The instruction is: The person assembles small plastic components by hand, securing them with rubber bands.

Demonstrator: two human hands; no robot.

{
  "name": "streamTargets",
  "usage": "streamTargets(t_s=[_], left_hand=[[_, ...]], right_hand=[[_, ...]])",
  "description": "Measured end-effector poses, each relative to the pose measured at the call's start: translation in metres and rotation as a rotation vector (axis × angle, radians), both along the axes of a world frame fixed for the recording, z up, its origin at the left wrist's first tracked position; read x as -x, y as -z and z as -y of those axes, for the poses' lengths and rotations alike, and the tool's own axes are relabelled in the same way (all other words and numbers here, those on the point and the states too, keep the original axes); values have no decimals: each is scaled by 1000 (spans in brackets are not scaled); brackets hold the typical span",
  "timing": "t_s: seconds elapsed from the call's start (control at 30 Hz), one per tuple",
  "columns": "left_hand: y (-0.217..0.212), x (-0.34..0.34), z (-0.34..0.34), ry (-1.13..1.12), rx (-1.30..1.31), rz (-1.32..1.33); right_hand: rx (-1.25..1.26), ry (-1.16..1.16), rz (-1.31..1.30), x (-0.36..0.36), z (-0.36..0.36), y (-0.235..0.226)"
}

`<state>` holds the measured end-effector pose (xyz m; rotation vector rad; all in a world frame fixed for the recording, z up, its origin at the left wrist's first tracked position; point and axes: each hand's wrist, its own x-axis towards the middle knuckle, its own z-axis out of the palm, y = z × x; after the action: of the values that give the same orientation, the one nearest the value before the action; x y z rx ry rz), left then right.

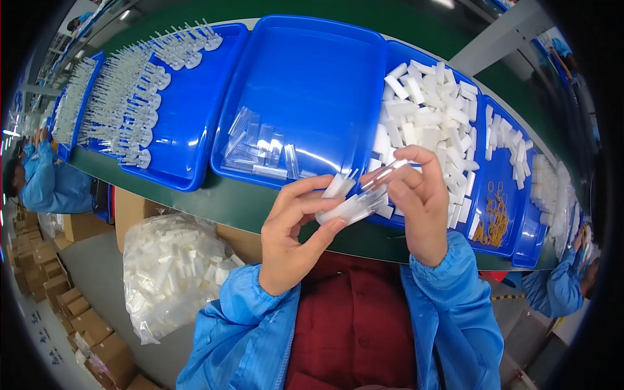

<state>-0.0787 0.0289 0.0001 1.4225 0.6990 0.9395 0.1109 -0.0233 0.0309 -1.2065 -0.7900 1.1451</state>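
Note:
In front of my chest, my left hand [296, 227] is closed around a white block [339, 186] and a small bundle of clear plastic pieces [361, 205]. The fingers hide part of this bundle. Just to the right, my right hand [422, 205] pinches a thin clear plastic strip [385, 173] between thumb and fingers, close to the bundle's end. Whether the strip touches the bundle I cannot tell. Beyond my left hand, loose clear plastic pieces [260, 146] lie in the near part of a blue tray [318, 78].
White blocks [429, 117] heap in the tray behind my right hand. Further right, a blue tray [513, 205] holds yellow rubber bands [492, 221] and white pieces. Thin-stemmed clear parts [123, 97] fill trays at left. A bag of white blocks [175, 266] stands below the green table [166, 200].

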Motion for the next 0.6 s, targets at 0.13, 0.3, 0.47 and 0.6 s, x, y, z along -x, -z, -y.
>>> streamTargets(t_s=[0.13, 0.3, 0.47, 0.6], left_hand=[[0, -7, 4, 1, 32, 3], [3, -10, 8, 3, 59, 1], [3, -11, 9, 29, 107, -1], [1, -14, 8, 56, 103, -49]], right_hand=[[-33, -34, 11, -3, 9, 9], [-138, -49, 296, -10, 13, 23], [-140, -44, 324, -11, 18, 31], [-150, -58, 313, -10, 24, 33]])
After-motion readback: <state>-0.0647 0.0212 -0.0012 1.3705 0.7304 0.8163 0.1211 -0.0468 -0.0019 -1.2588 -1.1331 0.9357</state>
